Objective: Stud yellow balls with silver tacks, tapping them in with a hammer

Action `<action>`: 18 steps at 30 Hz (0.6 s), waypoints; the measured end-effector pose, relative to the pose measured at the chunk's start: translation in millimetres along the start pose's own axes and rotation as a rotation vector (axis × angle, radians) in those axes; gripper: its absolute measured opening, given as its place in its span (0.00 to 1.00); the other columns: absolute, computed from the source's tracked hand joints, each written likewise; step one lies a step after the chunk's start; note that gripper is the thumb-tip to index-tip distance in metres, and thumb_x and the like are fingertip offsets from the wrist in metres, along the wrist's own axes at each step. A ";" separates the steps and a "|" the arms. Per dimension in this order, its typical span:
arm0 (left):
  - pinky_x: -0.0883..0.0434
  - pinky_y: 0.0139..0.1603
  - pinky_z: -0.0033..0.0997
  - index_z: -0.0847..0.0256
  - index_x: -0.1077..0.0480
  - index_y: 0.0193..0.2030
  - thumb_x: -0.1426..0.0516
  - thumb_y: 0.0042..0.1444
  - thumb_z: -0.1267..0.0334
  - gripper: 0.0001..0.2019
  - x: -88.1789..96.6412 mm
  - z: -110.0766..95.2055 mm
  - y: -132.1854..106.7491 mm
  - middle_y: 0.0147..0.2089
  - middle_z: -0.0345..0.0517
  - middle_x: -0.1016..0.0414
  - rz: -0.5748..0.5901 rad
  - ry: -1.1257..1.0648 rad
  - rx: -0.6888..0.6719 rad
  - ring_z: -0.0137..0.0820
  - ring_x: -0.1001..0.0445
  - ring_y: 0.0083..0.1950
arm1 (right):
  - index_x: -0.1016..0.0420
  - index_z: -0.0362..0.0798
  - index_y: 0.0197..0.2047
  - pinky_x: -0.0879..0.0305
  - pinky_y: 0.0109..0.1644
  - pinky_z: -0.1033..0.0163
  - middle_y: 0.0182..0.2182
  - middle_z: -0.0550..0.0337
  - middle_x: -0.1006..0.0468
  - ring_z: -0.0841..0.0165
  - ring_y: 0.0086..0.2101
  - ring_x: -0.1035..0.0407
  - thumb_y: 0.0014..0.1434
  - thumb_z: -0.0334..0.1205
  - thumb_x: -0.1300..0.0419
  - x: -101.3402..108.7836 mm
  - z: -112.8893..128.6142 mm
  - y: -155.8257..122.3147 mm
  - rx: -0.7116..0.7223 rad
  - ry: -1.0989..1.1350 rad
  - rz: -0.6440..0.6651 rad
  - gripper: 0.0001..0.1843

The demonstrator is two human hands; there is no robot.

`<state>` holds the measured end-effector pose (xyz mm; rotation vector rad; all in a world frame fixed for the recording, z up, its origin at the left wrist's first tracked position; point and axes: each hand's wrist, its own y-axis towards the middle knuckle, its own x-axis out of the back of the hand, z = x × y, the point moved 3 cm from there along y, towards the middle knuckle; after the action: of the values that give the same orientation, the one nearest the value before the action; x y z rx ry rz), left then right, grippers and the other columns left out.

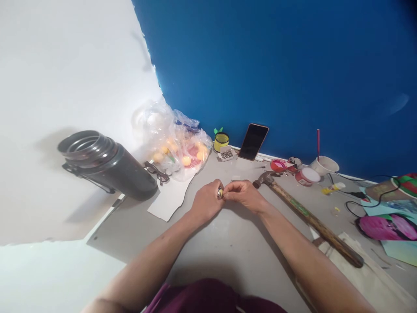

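My left hand [207,199] is closed, its fingers curled round a small yellow, dark and silvery piece [220,193]. Its exact kind is too small to make out. Thumb and fingertips of my right hand [245,195] are pinched together at the right side of that piece. Whatever the right fingertips hold, if anything, is hidden. Both hands meet just above the grey table [224,243]. A claw hammer [302,213] with a worn wooden handle lies just right of my right hand. Behind the hands, a small open box [226,153] contains several shiny metal bits.
At left stands a dark open flask [112,163], with eyeglasses [158,172] beside it. A clear plastic bag [177,143] rests by white paper [171,198]. A phone [253,141] leans on the blue wall. Paint pots [308,175] and a paper cup [325,166] are at right.
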<state>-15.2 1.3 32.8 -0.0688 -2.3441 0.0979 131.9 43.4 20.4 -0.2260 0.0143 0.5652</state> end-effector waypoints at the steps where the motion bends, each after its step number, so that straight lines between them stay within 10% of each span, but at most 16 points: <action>1: 0.46 0.32 0.31 0.56 0.37 0.32 0.43 0.54 0.64 0.05 -0.1 0.0 0.2 0.30 0.41 0.27 0.000 0.000 0.000 0.33 0.33 0.30 | 0.17 0.46 0.27 0.35 0.36 0.63 0.26 0.60 0.19 0.70 0.28 0.31 0.41 0.43 0.26 -0.1 -0.1 0.0 -0.003 -0.001 -0.004 0.11; 18: 0.44 0.32 0.31 0.57 0.37 0.32 0.44 0.53 0.68 0.04 -5.3 4.1 -0.3 0.28 0.42 0.29 -0.073 -0.044 0.042 0.33 0.33 0.30 | 0.23 0.48 0.27 0.36 0.38 0.63 0.27 0.62 0.21 0.69 0.30 0.32 0.47 0.41 0.33 -9.4 -5.0 0.0 0.086 -0.125 -0.059 0.06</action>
<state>-14.5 0.5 26.1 0.0405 -2.3847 0.1131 124.2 37.3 16.3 -0.1062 -0.0891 0.5176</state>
